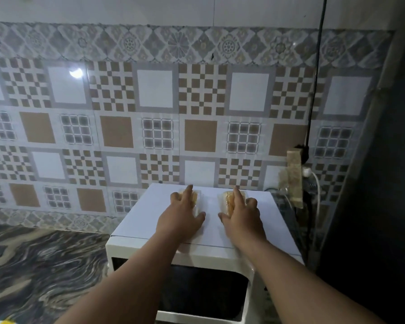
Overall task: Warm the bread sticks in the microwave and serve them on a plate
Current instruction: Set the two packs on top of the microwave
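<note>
- seemingly the task is at its opening step: both arms reach over the white microwave (197, 251), whose dark door looks closed, to two clear plastic packs lying side by side on its top.
- the left hand (185, 213) lies over the left pack (198, 199), fingers spread and bent across it, thumb out toward the middle; it looks like a grasp, though how firmly it holds i cannot tell.
- the right hand (240, 216) covers the right pack (227, 199) the same way, index finger stretched along it; golden-brown bread sticks show through the plastic beside the fingers.
- the two hands are near each other but apart, with a bare strip of the microwave top between the thumbs.
- next, in my judgement, the packs need lifting off the top, the door opening, and the sticks coming out of the plastic or going onto something microwave-safe; one hand must come free for the door.
- no plate shows plainly; only a pale and yellow sliver sits at the bottom left edge, too small to name.
- no brand, label or writing can be read on the packs or the microwave.
- a marbled dark counter (40, 265) lies to the left, and a patterned tile wall (150, 113) stands behind.
</note>
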